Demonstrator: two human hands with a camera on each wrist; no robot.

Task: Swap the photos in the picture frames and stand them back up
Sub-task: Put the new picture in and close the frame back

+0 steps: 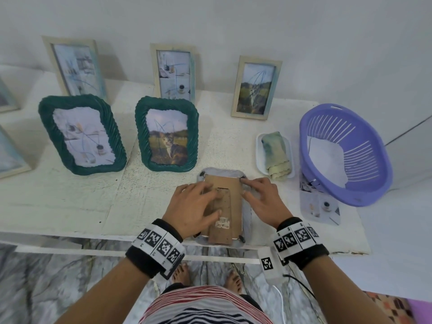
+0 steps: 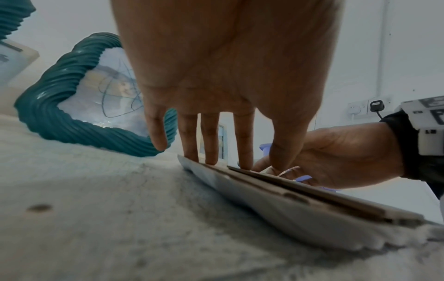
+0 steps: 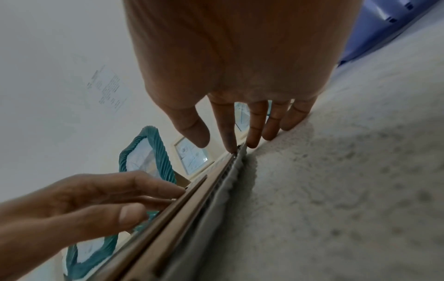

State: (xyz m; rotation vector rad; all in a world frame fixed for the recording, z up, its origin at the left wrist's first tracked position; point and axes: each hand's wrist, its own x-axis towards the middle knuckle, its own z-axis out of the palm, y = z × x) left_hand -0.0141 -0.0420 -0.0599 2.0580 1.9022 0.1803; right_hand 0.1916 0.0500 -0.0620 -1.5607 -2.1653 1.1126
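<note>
I've got the grey ribbed picture frame (image 1: 247, 208) face-down at the table's (image 1: 70, 206) near edge; left hand (image 1: 194, 208) flat, pinning its cardboard backing (image 1: 230, 195), while right hand's (image 1: 264, 201) straight forefinger works the corner clip.

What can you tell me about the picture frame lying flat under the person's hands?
The grey frame lies face down near the table's front edge, its brown cardboard-like back up. A folded stand with a small barcode sticker lies flat on that back. Its rim looks ribbed, and small dark clips sit at the corners. The left hand presses the back with straight fingers; the right hand touches a far corner clip.
</note>
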